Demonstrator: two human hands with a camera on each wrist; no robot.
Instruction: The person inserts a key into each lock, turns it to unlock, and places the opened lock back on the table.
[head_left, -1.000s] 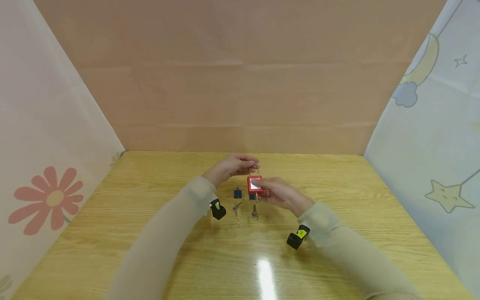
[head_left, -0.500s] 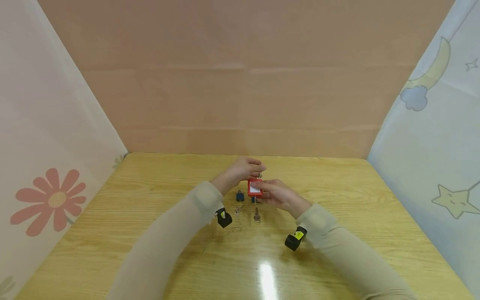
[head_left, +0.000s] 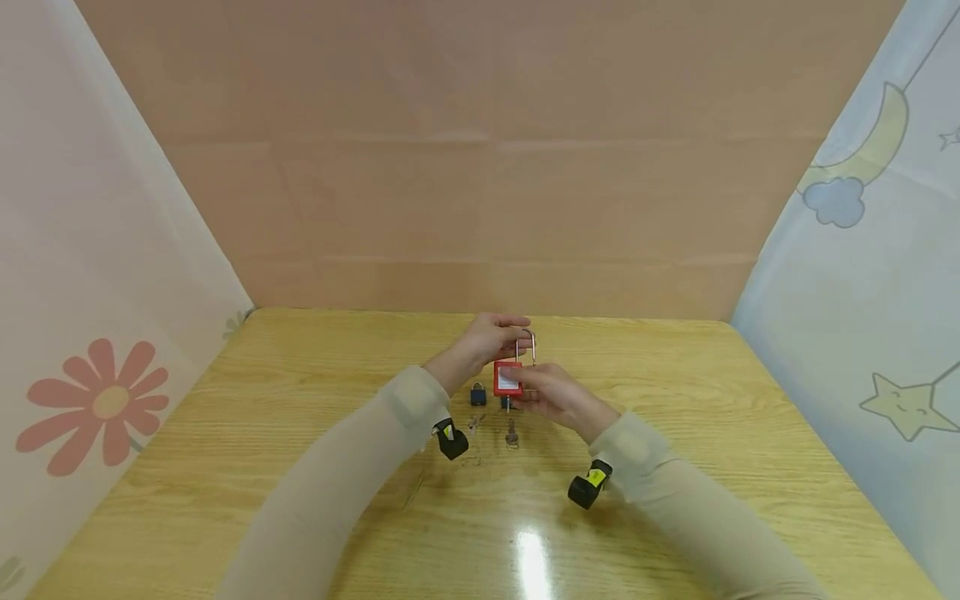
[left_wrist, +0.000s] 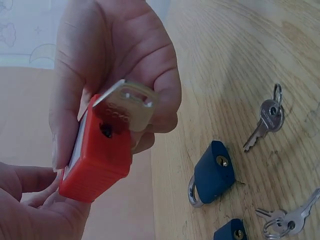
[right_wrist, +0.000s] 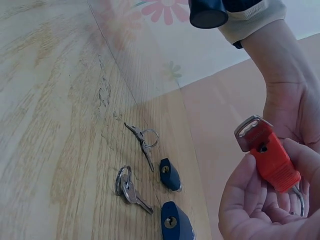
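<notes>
A red padlock [head_left: 507, 378] with a pale label is held up above the table. My right hand [head_left: 558, 396] grips its body between thumb and fingers. Its metal shackle [head_left: 533, 346] is unlatched: one leg stays in the body, the other stands free to the right. My left hand [head_left: 486, 337] pinches the shackle from the left; its fingertips are partly hidden in the wrist views. A key [left_wrist: 131, 102] sits in the bottom of the red padlock. Below lie two blue padlocks, one [left_wrist: 215, 170] nearer the hands in the left wrist view, the other [left_wrist: 231, 231] cut by the frame.
On the wooden table [head_left: 660, 517], a ringed key [left_wrist: 270, 117] and another ringed pair of keys [left_wrist: 287, 222] lie near the blue padlocks. A plain backdrop [head_left: 480, 208] rises behind the table, with patterned sheets on both sides.
The shackle of the red padlock has turned to the right, one leg now clear of the body. My left hand has shifted right with it; my right hand keeps its grip.
</notes>
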